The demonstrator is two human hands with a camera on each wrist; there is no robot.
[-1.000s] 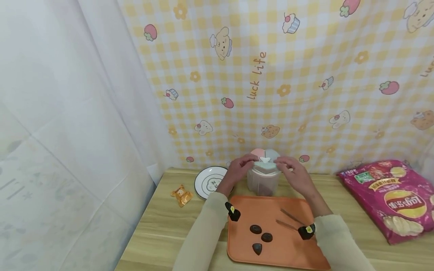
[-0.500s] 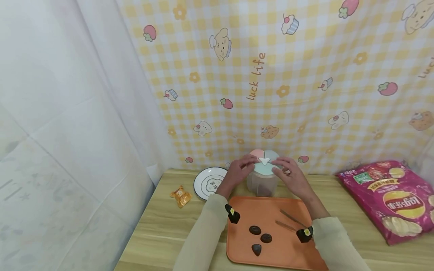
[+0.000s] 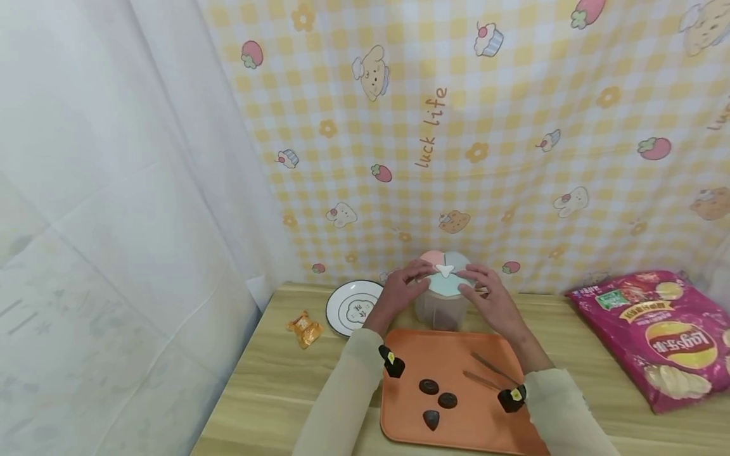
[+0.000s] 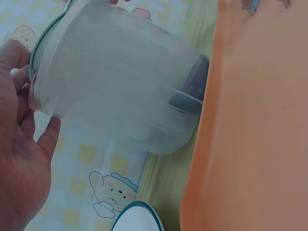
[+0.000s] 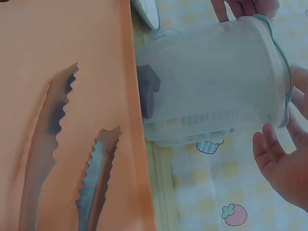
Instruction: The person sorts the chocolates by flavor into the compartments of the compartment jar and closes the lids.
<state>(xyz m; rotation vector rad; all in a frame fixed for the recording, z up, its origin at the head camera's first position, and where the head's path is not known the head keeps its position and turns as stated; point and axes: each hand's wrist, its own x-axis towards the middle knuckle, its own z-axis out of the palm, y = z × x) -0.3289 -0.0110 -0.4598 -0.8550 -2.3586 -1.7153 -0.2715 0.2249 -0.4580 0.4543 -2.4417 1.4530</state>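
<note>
Hands meet at the lid [image 3: 447, 277] of a translucent plastic jar [image 3: 440, 307] that stands at the back edge of the wooden table [image 3: 274, 380], just behind the far rim of the orange tray [image 3: 485, 418]. The left hand [image 3: 397, 292] curls loosely against the left side of the lid's rim, fingertips touching its edge; in the left wrist view the fingers [image 4: 19, 103] lie along the green-edged rim with the palm partly open. The right hand [image 3: 495, 297] rests on the lid's right side, fingers bent over the rim; the right wrist view shows its fingers [image 5: 276, 154] spread just beside the lid, touching it only lightly. Whether either hand truly grips the lid cannot be told.

Dark pieces [image 5: 147, 91] sit inside the jar at its bottom. Metal tongs [image 3: 485, 373] lie on the tray's right half, and three dark sweets [image 3: 439, 401] lie near its front. A white plate [image 3: 352, 306] stands at the back left beside the jar, a small orange packet [image 3: 306, 329] lies further left, and a pink crisp bag [image 3: 664, 332] rests at the right edge.
</note>
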